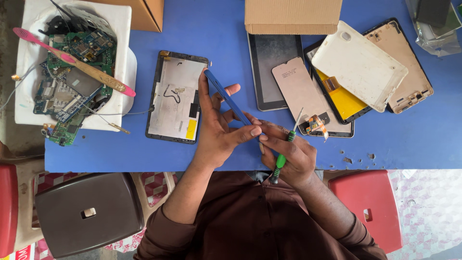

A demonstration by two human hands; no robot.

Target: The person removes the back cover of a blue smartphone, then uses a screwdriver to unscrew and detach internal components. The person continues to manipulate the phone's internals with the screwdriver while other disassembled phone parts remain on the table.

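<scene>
My left hand (pixel 219 127) holds a thin blue phone (pixel 226 96) on edge, tilted up over the blue table (pixel 399 139). My right hand (pixel 288 151) touches the phone's lower end with its fingertips and grips a green-handled screwdriver (pixel 284 154), whose metal tip points up and away. Just left of my left hand lies an opened tablet (pixel 175 98) with its white inner panel showing.
A white tray (pixel 122 29) at the left holds green circuit boards and a pink toothbrush (pixel 72 60). Tablet screens, a loose display panel (pixel 298 91) and white and beige back covers (pixel 358 65) lie at the right. Cardboard boxes (pixel 291 17) stand at the far edge. Brown and red stools sit below.
</scene>
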